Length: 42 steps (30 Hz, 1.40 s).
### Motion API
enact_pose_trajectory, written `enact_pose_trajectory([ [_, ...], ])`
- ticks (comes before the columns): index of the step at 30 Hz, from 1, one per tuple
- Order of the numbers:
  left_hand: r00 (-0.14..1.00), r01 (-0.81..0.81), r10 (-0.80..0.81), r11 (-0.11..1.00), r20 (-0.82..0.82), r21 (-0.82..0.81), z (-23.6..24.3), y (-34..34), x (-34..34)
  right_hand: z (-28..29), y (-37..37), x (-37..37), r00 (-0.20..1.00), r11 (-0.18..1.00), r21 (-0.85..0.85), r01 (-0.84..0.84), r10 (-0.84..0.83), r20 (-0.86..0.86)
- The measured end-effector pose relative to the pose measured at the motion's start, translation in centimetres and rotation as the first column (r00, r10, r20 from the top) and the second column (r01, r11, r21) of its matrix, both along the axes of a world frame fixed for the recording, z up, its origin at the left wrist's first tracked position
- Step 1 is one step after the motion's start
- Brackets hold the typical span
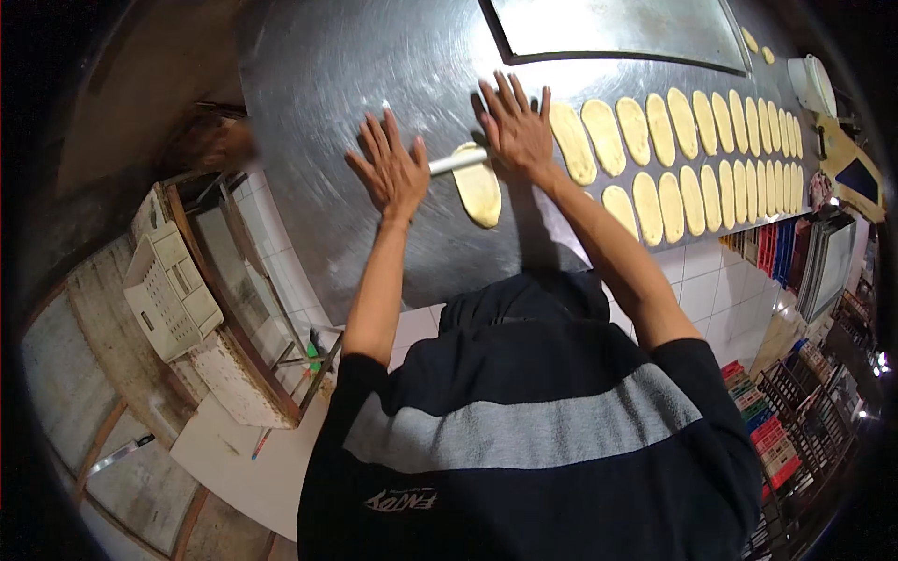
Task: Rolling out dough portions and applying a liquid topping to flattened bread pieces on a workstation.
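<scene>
A white rolling pin (443, 165) lies across the upper part of a flat oval of pale dough (480, 198) on the metal table (318, 122). My left hand (393, 173) rests flat over the pin's left end, fingers stretched and spread. Over the other end lies my right hand (517, 134), also flat with fingers spread. Both palms hide the ends of the pin. Right of my right hand, two rows of similar dough ovals (633, 131) run along the table; my right forearm covers part of the nearer row.
A large metal tray (617, 28) sits at the table's far side. A white bucket (812, 86) stands beyond the dough at the right. To the left are a beige plastic basket (171, 294) and, lower, a knife (122, 455). Red crates (773, 453) are stacked at the lower right.
</scene>
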<state>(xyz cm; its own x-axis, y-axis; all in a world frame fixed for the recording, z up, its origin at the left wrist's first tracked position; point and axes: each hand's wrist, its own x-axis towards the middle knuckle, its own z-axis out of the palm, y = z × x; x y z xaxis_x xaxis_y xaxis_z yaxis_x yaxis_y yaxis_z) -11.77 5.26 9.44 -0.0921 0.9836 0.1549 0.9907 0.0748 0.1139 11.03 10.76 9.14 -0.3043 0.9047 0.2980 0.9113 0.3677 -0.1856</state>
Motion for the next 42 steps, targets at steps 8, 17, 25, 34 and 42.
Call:
enact_pose_trajectory([
  [8, 0.996, 0.034, -0.048, 0.979, 0.069, 0.202, -2.4, 0.6, -0.4, -1.4, -1.7, -0.6, 0.999, 0.999, 0.043, 0.027, -0.026, -0.036],
  [17, 0.967, 0.146, -0.136, 0.989, 0.214, -0.034, -2.1, -12.5, 0.6, -3.0, -11.1, 4.1, 0.978, 0.969, -0.151, -0.196, 0.182, -0.105],
  [25, 0.98, -0.015, -0.027, 0.977, 0.196, 0.21, 0.3, -1.8, 0.8, -0.2, -3.7, -1.4, 0.995, 0.993, 0.074, -0.089, 0.092, -0.046],
  [34, 0.972, 0.121, -0.138, 0.988, 0.188, 0.101, -6.8, -17.9, 3.4, -2.1, -17.2, 5.9, 0.964, 0.919, -0.292, -0.265, 0.242, -0.111],
  [42, 0.747, -0.322, 0.188, 0.941, 0.638, 0.099, -6.2, -9.8, -3.9, -2.9, -10.4, 1.5, 0.862, 0.747, -0.524, -0.409, 0.127, -0.491],
])
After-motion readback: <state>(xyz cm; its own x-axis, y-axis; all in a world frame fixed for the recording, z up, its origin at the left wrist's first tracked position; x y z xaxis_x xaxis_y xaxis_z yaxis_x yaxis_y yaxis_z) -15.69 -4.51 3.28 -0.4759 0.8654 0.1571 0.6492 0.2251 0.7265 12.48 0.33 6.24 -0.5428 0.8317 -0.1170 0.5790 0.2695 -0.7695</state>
